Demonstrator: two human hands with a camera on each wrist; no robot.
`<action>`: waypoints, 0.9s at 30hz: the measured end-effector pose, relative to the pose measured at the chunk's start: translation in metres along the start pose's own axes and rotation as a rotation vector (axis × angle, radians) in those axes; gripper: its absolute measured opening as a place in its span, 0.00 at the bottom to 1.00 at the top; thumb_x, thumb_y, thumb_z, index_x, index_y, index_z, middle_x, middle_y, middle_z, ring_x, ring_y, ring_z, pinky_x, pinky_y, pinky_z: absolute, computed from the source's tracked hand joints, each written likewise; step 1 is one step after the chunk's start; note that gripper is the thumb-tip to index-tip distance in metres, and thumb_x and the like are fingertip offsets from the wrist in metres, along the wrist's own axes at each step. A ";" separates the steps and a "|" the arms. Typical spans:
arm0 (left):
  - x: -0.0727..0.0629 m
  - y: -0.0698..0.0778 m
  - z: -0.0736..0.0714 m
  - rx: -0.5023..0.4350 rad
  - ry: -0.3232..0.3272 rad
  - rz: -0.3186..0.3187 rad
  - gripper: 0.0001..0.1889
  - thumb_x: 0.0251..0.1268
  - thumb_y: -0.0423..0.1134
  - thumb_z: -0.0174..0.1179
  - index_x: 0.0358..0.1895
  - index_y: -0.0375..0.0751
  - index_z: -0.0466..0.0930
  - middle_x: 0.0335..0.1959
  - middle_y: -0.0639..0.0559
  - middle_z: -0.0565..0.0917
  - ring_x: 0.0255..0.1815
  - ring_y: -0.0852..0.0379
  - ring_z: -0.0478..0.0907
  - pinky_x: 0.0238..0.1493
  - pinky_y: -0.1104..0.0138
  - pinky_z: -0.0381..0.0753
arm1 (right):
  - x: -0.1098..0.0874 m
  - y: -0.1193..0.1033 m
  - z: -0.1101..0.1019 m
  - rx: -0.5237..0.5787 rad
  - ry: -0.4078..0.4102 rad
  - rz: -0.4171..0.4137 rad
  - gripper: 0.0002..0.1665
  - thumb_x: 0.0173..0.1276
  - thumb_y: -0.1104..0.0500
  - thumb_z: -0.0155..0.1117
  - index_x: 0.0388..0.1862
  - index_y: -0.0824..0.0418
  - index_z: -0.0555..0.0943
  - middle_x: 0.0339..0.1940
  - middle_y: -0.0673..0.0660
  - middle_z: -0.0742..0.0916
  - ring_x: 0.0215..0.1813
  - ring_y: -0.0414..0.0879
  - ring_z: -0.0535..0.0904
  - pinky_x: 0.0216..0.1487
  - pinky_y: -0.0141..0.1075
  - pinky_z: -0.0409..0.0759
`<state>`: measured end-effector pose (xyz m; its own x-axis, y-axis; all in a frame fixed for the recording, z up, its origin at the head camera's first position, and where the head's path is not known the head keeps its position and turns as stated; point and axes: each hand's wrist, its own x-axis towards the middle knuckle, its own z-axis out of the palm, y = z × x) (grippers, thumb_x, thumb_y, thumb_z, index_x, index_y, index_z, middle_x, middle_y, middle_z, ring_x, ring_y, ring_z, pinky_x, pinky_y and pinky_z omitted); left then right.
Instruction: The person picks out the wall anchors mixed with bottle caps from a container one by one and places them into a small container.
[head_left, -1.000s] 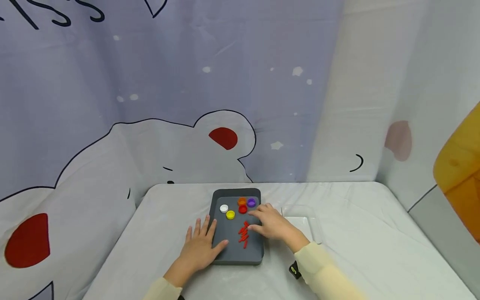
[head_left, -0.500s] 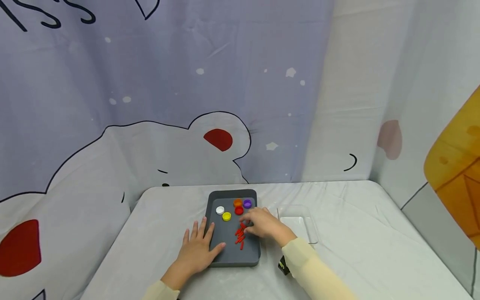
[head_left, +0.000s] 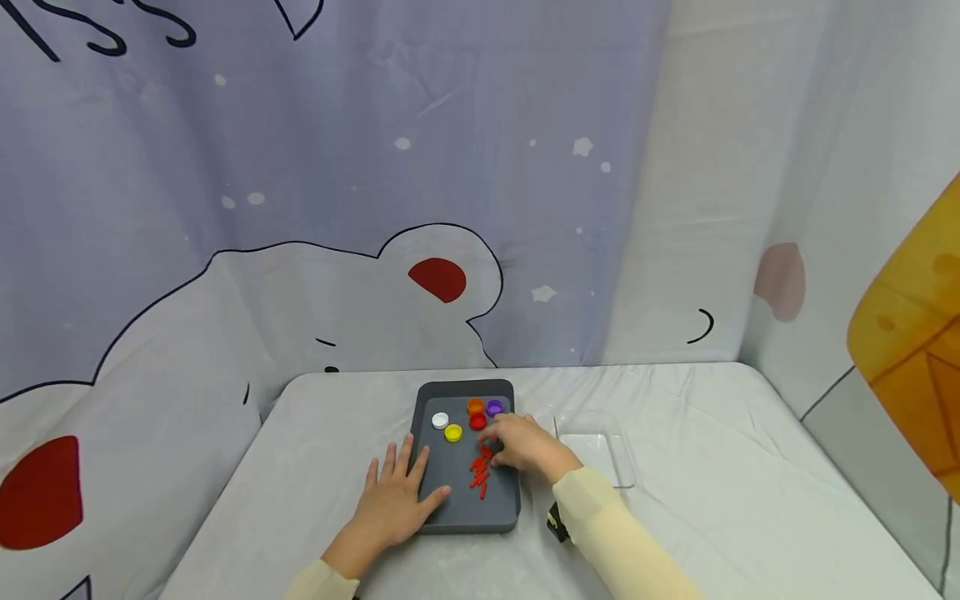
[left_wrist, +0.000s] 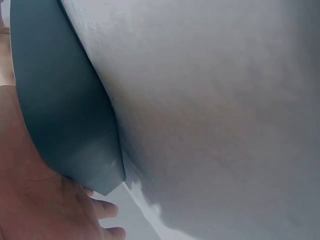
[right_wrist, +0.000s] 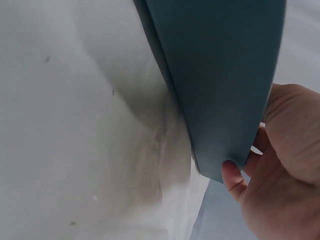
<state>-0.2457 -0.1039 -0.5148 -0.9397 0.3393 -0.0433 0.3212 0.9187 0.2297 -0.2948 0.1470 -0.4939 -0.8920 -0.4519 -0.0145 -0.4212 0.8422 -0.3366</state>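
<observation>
A dark grey tray lies on the white-covered table. My left hand rests along its left edge with fingers spread and the thumb reaching over the rim. My right hand comes over the right rim, thumb and forefinger apart at the upper end of a loose pile of small red sticks. Farther up the tray are small round cups: white, yellow, red, orange and purple. Both wrist views show the tray's outer wall, which hides the sticks and cups.
A clear plastic box stands right of the tray, close beside the right forearm. A black device hangs below the right wrist. A printed curtain closes off the table's far side.
My right hand has moved down and left from beside the red cup to the upper end of the red sticks. The left hand stays on the tray's edge. The head view has shifted slightly.
</observation>
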 end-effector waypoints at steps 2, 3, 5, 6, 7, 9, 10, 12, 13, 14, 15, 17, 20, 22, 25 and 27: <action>0.000 -0.001 -0.001 0.002 0.007 0.004 0.43 0.72 0.69 0.47 0.79 0.42 0.61 0.83 0.37 0.49 0.81 0.30 0.46 0.74 0.33 0.45 | 0.003 -0.001 0.001 -0.010 -0.013 0.012 0.23 0.58 0.55 0.79 0.54 0.48 0.88 0.42 0.48 0.83 0.52 0.46 0.78 0.53 0.46 0.70; -0.001 -0.001 -0.001 0.004 0.008 0.007 0.43 0.72 0.69 0.47 0.79 0.42 0.61 0.82 0.37 0.50 0.81 0.30 0.46 0.74 0.33 0.46 | 0.004 -0.001 0.001 -0.014 -0.023 0.020 0.23 0.58 0.55 0.79 0.54 0.48 0.88 0.43 0.48 0.83 0.53 0.47 0.78 0.56 0.48 0.71; -0.002 -0.002 -0.001 0.005 0.012 0.011 0.43 0.72 0.69 0.48 0.78 0.41 0.62 0.82 0.37 0.50 0.81 0.30 0.47 0.74 0.33 0.46 | 0.006 -0.001 0.003 -0.013 -0.042 0.040 0.23 0.59 0.55 0.79 0.55 0.47 0.88 0.48 0.50 0.84 0.58 0.49 0.77 0.62 0.53 0.70; -0.002 -0.001 -0.001 0.005 0.014 0.013 0.43 0.72 0.69 0.48 0.78 0.41 0.62 0.82 0.37 0.50 0.81 0.30 0.47 0.73 0.33 0.47 | 0.006 -0.002 0.003 -0.014 -0.050 0.048 0.23 0.59 0.54 0.78 0.55 0.47 0.88 0.52 0.51 0.84 0.60 0.50 0.77 0.65 0.56 0.69; -0.002 -0.001 0.000 0.002 0.015 0.014 0.43 0.72 0.69 0.48 0.78 0.41 0.62 0.82 0.37 0.50 0.81 0.30 0.47 0.73 0.33 0.46 | 0.006 -0.002 0.003 -0.014 -0.055 0.053 0.23 0.60 0.55 0.78 0.55 0.47 0.88 0.55 0.53 0.84 0.63 0.52 0.76 0.66 0.58 0.68; -0.002 -0.002 0.001 0.003 0.019 0.014 0.42 0.72 0.69 0.48 0.78 0.41 0.62 0.82 0.37 0.50 0.81 0.30 0.47 0.74 0.33 0.46 | 0.007 -0.002 0.003 -0.014 -0.063 0.059 0.23 0.60 0.55 0.78 0.56 0.48 0.87 0.62 0.57 0.82 0.67 0.55 0.74 0.68 0.59 0.66; -0.002 -0.002 0.002 0.002 0.022 0.013 0.43 0.72 0.69 0.47 0.78 0.41 0.62 0.82 0.37 0.50 0.81 0.30 0.47 0.74 0.33 0.46 | 0.007 -0.003 0.002 -0.013 -0.065 0.060 0.23 0.61 0.55 0.77 0.56 0.48 0.87 0.65 0.58 0.81 0.69 0.56 0.74 0.68 0.59 0.66; -0.001 -0.002 0.003 0.004 0.022 0.010 0.43 0.72 0.69 0.47 0.78 0.42 0.62 0.82 0.38 0.50 0.81 0.31 0.47 0.74 0.34 0.46 | 0.006 -0.004 0.001 -0.015 -0.065 0.053 0.22 0.61 0.55 0.77 0.56 0.48 0.88 0.64 0.57 0.82 0.68 0.56 0.74 0.66 0.57 0.67; 0.000 -0.002 0.004 0.006 0.020 0.007 0.43 0.72 0.69 0.47 0.78 0.42 0.62 0.83 0.38 0.50 0.81 0.31 0.46 0.74 0.34 0.46 | 0.006 -0.004 0.000 -0.013 -0.065 0.049 0.22 0.60 0.55 0.78 0.55 0.48 0.88 0.63 0.57 0.82 0.67 0.56 0.74 0.65 0.56 0.68; 0.000 -0.002 0.004 0.005 0.019 0.006 0.43 0.72 0.69 0.47 0.79 0.42 0.62 0.83 0.38 0.50 0.81 0.31 0.46 0.74 0.34 0.46 | 0.005 -0.004 0.000 -0.012 -0.065 0.046 0.22 0.60 0.55 0.78 0.54 0.48 0.88 0.62 0.56 0.82 0.66 0.55 0.75 0.64 0.55 0.69; 0.000 -0.002 0.004 0.002 0.017 0.005 0.43 0.72 0.69 0.47 0.79 0.42 0.62 0.83 0.38 0.50 0.81 0.31 0.46 0.74 0.34 0.46 | 0.005 -0.004 0.000 -0.013 -0.064 0.044 0.21 0.60 0.55 0.78 0.54 0.48 0.88 0.61 0.56 0.83 0.65 0.55 0.75 0.63 0.55 0.69; -0.001 -0.001 0.003 0.003 0.011 0.001 0.43 0.72 0.69 0.47 0.79 0.43 0.61 0.83 0.39 0.49 0.81 0.32 0.46 0.75 0.35 0.45 | 0.005 -0.005 0.000 -0.013 -0.062 0.041 0.20 0.60 0.55 0.78 0.52 0.49 0.89 0.58 0.54 0.83 0.64 0.54 0.75 0.62 0.53 0.69; -0.001 -0.001 0.002 -0.006 0.017 0.002 0.43 0.72 0.69 0.47 0.79 0.42 0.62 0.83 0.38 0.49 0.81 0.32 0.46 0.74 0.34 0.46 | 0.006 -0.005 -0.001 -0.015 -0.058 0.044 0.19 0.59 0.56 0.78 0.51 0.49 0.89 0.56 0.54 0.83 0.63 0.53 0.76 0.61 0.52 0.69; -0.002 0.000 0.001 -0.005 0.018 0.000 0.43 0.72 0.69 0.47 0.79 0.43 0.62 0.83 0.38 0.50 0.81 0.32 0.46 0.75 0.35 0.46 | 0.007 -0.004 -0.001 -0.020 -0.056 0.048 0.19 0.59 0.56 0.78 0.51 0.49 0.89 0.55 0.53 0.83 0.62 0.53 0.76 0.60 0.51 0.69; -0.002 0.001 -0.001 -0.010 0.017 0.001 0.43 0.72 0.69 0.48 0.78 0.42 0.62 0.83 0.38 0.50 0.81 0.32 0.47 0.74 0.34 0.46 | 0.009 -0.003 0.000 -0.022 -0.059 0.055 0.19 0.60 0.56 0.78 0.51 0.50 0.89 0.54 0.53 0.84 0.61 0.52 0.77 0.60 0.51 0.69; -0.002 0.001 -0.001 -0.012 0.018 0.001 0.42 0.72 0.69 0.48 0.78 0.42 0.62 0.83 0.38 0.50 0.81 0.32 0.47 0.74 0.34 0.46 | 0.010 -0.002 0.000 -0.027 -0.060 0.059 0.19 0.60 0.56 0.78 0.51 0.50 0.89 0.54 0.53 0.84 0.60 0.51 0.77 0.60 0.50 0.70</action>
<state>-0.2432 -0.1037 -0.5140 -0.9414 0.3363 -0.0253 0.3207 0.9159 0.2413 -0.3023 0.1408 -0.4936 -0.9043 -0.4173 -0.0902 -0.3732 0.8753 -0.3075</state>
